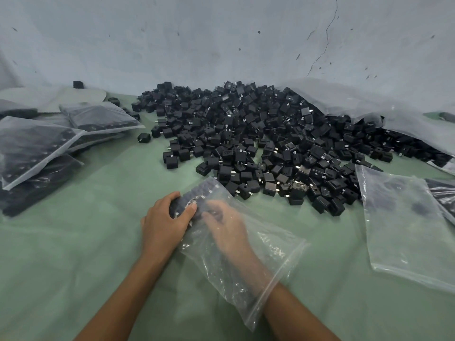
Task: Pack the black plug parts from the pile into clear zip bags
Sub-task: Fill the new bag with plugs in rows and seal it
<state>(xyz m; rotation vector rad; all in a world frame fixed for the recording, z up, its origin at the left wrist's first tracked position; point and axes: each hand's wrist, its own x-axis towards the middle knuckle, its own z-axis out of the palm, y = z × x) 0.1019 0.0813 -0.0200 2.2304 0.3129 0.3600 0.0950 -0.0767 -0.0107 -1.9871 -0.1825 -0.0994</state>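
Head cam, looking down on the green bench (86, 254). The big pile of black plug parts (258, 134) runs along the far edge and spills toward the middle. There are filled bags (37, 143) stacked at the left edge and spare empty bags (403, 230) at the right edge.

The zip bag (258, 262) being filled lies near the front edge, mouth toward me. My left hand (165, 222) is curled round its far end from outside, thumb on top, clamping the row of parts (197, 195) inside. My right hand (226, 227) is in the bag up to the wrist. It's blurry through the plastic, so I can't tell if the fingers hold a part or just push.

My take: grip firm with the left so the row can't tumble, seat each part flat against its neighbour, and leave the zip strip free.
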